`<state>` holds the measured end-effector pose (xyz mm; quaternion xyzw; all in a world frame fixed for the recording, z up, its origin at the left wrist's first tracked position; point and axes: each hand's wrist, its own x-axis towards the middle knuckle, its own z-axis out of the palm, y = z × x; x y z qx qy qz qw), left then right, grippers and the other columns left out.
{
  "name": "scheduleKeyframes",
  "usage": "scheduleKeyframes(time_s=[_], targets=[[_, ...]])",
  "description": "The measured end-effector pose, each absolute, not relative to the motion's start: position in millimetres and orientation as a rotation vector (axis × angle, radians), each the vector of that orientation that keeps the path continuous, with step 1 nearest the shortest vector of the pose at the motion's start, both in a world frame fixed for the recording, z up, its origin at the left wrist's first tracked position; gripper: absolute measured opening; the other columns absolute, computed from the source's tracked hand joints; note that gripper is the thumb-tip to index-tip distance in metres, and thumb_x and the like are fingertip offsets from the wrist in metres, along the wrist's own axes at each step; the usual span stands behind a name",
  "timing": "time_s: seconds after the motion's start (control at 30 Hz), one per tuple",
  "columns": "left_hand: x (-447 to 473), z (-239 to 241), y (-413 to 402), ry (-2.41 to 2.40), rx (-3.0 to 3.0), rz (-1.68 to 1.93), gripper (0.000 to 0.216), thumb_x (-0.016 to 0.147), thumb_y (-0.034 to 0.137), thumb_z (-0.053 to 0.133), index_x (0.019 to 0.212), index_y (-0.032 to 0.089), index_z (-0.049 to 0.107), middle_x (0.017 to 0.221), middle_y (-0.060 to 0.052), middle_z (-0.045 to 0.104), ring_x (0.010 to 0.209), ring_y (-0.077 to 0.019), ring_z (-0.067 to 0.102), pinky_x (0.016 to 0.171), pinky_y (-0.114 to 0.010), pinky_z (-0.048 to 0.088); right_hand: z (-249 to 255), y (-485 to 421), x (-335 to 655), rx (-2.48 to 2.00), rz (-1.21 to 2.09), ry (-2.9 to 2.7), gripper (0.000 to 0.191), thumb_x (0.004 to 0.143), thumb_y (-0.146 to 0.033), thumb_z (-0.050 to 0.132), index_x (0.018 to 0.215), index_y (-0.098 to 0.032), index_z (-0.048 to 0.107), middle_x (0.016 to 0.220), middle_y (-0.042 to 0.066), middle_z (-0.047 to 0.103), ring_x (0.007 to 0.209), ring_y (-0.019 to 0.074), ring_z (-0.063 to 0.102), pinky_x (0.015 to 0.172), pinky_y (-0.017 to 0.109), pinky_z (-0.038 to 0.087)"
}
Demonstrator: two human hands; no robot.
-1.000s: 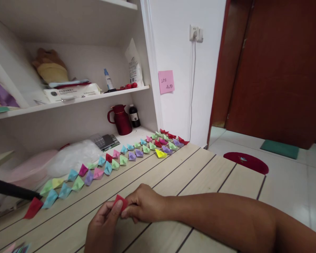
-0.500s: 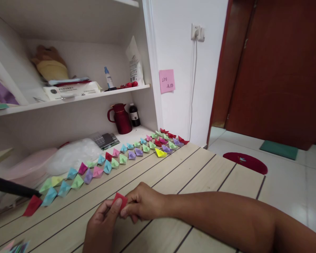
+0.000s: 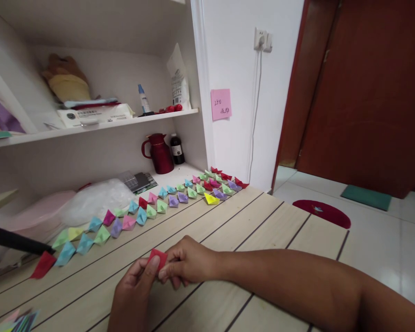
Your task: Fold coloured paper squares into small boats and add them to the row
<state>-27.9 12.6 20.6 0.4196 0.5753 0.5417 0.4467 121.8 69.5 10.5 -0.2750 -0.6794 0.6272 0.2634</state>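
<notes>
A small folded piece of red paper (image 3: pixel 158 257) is pinched between both my hands just above the wooden table (image 3: pixel 256 221). My left hand (image 3: pixel 133 295) comes up from the bottom edge, thumb pressed on the paper. My right hand (image 3: pixel 188 265) reaches in from the right, fingers closed on the paper's other side. Beyond my hands, two rows of several folded paper boats (image 3: pixel 141 214) in blue, green, pink, purple, red and yellow run diagonally across the table.
A flat red paper (image 3: pixel 43 264) lies at the left end of the rows beside a black rod (image 3: pixel 14 240). Loose coloured sheets (image 3: pixel 17 321) show at bottom left. Shelves hold a red jug (image 3: pixel 159 154), a dark bottle (image 3: pixel 176 150) and a plastic bag (image 3: pixel 97 200).
Both hands keep pinching the red paper with small finger shifts. The view has drifted slightly, so everything sits a little lower left.
</notes>
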Motion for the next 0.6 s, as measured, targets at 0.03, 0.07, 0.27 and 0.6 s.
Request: scheduleKeyframes(time_s=[0.03, 0.07, 0.27, 0.6], targets=[[-27.6, 20.9, 12.6, 1.417, 1.045, 1.344, 0.042, 0.059, 0.055, 0.076, 0.055, 0.017, 0.059, 0.058, 0.000, 0.063, 0.060, -0.0149, 0.053, 0.060, -0.024, 0.041, 10.0, 69.6, 121.8, -0.740, 1.693, -1.840, 0.028, 0.076, -0.040, 0.069, 0.079, -0.013, 0.070, 0.049, -0.004, 0.057, 0.039, 0.0055, 0.049, 0.039, 0.014, 0.038], [-27.1, 21.3, 12.4, 1.409, 1.050, 1.348, 0.041, 0.060, 0.054, 0.076, 0.055, 0.017, 0.059, 0.057, 0.000, 0.063, 0.060, -0.0150, 0.053, 0.061, -0.024, 0.041, 9.5, 69.6, 121.9, -0.737, 1.691, -1.842, 0.027, 0.077, -0.039, 0.069, 0.079, -0.013, 0.070, 0.049, -0.004, 0.057, 0.039, 0.0057, 0.049, 0.039, 0.014, 0.038], [-23.3, 24.6, 10.1, 1.410, 1.053, 1.383, 0.043, 0.062, 0.056, 0.074, 0.054, 0.018, 0.058, 0.055, 0.000, 0.062, 0.058, -0.0153, 0.053, 0.060, -0.024, 0.041, 8.9, 69.1, 122.7, -0.745, 1.652, -1.869, 0.024, 0.076, -0.037, 0.070, 0.079, -0.013, 0.069, 0.050, -0.005, 0.058, 0.038, 0.0051, 0.048, 0.037, 0.013, 0.037], [-28.1, 17.1, 16.6, 1.499, 1.058, 1.370, 0.046, 0.054, 0.060, 0.076, 0.054, 0.017, 0.058, 0.054, 0.000, 0.062, 0.058, -0.0153, 0.052, 0.059, -0.025, 0.040, 8.2, 70.4, 122.6, -0.732, 1.675, -1.871, 0.023, 0.076, -0.036, 0.070, 0.078, -0.013, 0.069, 0.049, -0.005, 0.057, 0.038, 0.0050, 0.047, 0.038, 0.013, 0.038]])
